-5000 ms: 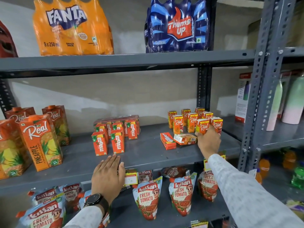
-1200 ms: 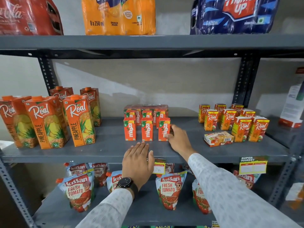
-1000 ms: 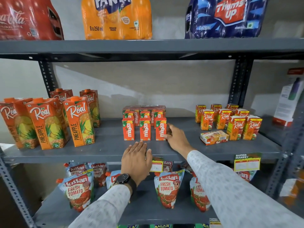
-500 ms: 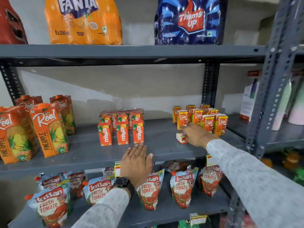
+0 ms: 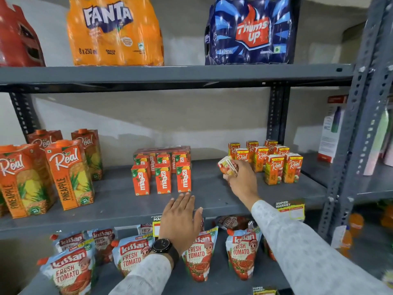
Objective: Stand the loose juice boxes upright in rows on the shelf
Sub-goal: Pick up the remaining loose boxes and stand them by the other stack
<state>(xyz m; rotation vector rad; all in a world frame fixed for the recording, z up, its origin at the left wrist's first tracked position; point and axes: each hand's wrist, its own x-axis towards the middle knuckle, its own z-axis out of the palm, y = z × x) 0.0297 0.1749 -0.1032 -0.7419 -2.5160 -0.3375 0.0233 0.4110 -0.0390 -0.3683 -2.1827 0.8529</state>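
My right hand (image 5: 242, 179) grips a small Real juice box (image 5: 227, 165), lifted off the grey middle shelf (image 5: 212, 201) and tilted, just left of the upright Real juice boxes (image 5: 274, 167) standing in rows. The small Maaza boxes (image 5: 162, 177) stand upright in rows at the shelf's middle, with a wrapped Maaza pack (image 5: 163, 151) behind them. My left hand (image 5: 180, 220), with a black watch on its wrist, rests flat on the shelf's front edge, fingers spread, holding nothing.
Large Real pineapple cartons (image 5: 68, 173) stand at the left. Fanta (image 5: 116, 30) and Thums Up (image 5: 251, 30) packs sit on the upper shelf. Kissan tomato pouches (image 5: 197, 254) fill the lower shelf. A grey upright post (image 5: 350, 145) borders the right side.
My right hand left the Maaza rows, reached right to the last lying Real box and lifted it off the shelf. The left hand stayed on the shelf edge.
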